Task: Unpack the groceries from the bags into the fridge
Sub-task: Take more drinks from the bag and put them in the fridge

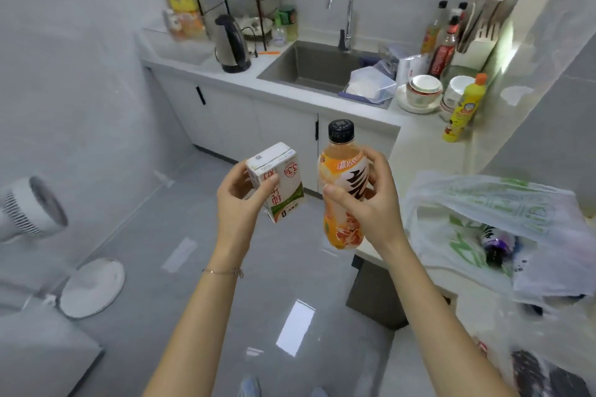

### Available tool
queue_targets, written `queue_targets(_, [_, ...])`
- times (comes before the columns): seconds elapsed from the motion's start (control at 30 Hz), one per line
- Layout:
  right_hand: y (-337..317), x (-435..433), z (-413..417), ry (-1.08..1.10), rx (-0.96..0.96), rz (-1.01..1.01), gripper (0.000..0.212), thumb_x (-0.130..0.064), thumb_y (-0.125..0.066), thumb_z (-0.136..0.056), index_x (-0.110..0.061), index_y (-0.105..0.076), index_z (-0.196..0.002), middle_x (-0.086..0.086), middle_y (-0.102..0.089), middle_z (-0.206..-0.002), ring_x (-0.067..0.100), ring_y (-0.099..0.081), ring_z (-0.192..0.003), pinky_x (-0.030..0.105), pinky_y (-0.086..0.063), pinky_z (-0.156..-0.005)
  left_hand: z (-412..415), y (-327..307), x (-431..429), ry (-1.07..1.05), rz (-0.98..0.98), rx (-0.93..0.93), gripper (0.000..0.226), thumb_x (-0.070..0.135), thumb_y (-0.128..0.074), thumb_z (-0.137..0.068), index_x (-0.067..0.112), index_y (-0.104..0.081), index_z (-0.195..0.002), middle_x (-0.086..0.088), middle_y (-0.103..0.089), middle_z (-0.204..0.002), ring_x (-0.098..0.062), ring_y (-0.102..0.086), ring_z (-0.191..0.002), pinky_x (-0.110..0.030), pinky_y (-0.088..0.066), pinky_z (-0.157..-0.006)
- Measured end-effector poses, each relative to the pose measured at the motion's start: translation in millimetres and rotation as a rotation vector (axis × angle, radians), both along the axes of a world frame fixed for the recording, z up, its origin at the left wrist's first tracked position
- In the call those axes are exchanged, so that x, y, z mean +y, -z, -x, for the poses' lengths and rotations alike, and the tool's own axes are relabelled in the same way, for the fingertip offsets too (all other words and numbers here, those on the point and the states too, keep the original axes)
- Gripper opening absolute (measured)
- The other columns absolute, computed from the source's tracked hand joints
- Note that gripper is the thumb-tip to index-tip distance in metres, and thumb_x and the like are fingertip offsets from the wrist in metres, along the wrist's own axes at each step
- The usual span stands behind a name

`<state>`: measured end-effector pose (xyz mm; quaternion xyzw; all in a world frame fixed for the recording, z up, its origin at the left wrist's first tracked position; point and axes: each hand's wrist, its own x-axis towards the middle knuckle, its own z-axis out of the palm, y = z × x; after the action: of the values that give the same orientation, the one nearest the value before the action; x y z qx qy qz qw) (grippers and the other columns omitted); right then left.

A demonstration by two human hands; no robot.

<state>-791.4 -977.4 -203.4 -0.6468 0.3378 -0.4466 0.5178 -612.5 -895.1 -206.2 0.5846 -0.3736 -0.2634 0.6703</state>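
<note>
At frame centre, the left hand (240, 203) pinches a small milk carton (280, 180) and the right hand (371, 203) grips an orange drink bottle (343, 171), both over the floor. Best carried steadily with firm grips to the fridge, which is out of view.

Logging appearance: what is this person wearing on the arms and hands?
No sleeves or gloves are in view. The left hand has a thin metallic bracelet at its wrist. The right hand and its wrist wear nothing; no rings show on the visible fingers.
</note>
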Motion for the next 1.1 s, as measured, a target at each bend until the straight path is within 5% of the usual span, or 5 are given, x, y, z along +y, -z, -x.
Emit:
queue_targets(0.23, [-22.1, 67.9, -111.7, -0.313, -0.007, 0.077, 0.072, -0.05, -0.077, -0.062, -0.031, -0.047, -0.125, -0.016, -0.059, -0.113, 0.009, -0.061, -0.106, 0.027, -0.056, -0.083, -68.7, -28.0, 117.8, -0.273, 0.042, -0.062, 0.031, 0.044, -0.072, -0.072, 0.043, -0.069, -0.102, 0.006, -0.071, -0.111, -0.019, -0.064, -0.109, -0.034, -0.056, -0.081])
queue_targets(0.43, [-36.8, 169.5, -204.1, -0.516, -0.01, 0.126, 0.063, -0.052, -0.078, -0.06, -0.049, -0.047, -0.115, -0.023, -0.06, -0.108, 0.007, -0.062, -0.104, 0.037, -0.055, -0.09, -133.4, -54.5, 252.6, -0.52, 0.092, -0.103, 0.037, 0.037, -0.071, -0.076, 0.022, -0.068, -0.109, -0.004, -0.071, -0.109, -0.027, -0.065, -0.106, -0.055, -0.053, -0.089])
queue_targets(0.6, [-51.8, 276.6, -265.3, -0.657, -0.054, 0.156, 0.065, -0.053, -0.077, -0.059, -0.042, -0.049, -0.116, -0.025, -0.061, -0.106, 0.004, -0.062, -0.102, 0.022, -0.052, -0.084, -171.5, -71.0, 372.1, -0.621, 0.121, -0.133, 0.038, 0.035, -0.069, -0.078, 0.019, -0.067, -0.112, -0.005, -0.071, -0.109, -0.025, -0.066, -0.105, -0.046, -0.057, -0.083])
queue_targets(0.77, [-61.2, 379.0, -313.9, -0.784, -0.083, 0.171, 0.063, -0.052, -0.077, -0.057, -0.043, -0.051, -0.114, -0.022, -0.062, -0.105, 0.007, -0.064, -0.101, 0.026, -0.054, -0.082, -204.0, -79.8, 480.4, -0.747, 0.113, -0.157, 0.035, 0.034, -0.07, -0.078, 0.024, -0.066, -0.111, 0.002, -0.072, -0.111, -0.019, -0.067, -0.105, -0.026, -0.056, -0.073])
queue_targets(1.1, [-79.1, 523.3, -393.2, -0.982, -0.098, 0.175, 0.064, -0.036, -0.081, -0.066, -0.03, -0.051, -0.122, -0.023, -0.062, -0.106, 0.004, -0.064, -0.1, 0.019, -0.054, -0.075, -250.8, -84.6, 622.7, -0.95, 0.087, -0.145, 0.027, 0.032, -0.068, -0.081, 0.029, -0.066, -0.107, 0.009, -0.072, -0.108, -0.015, -0.068, -0.101, -0.029, -0.059, -0.075])
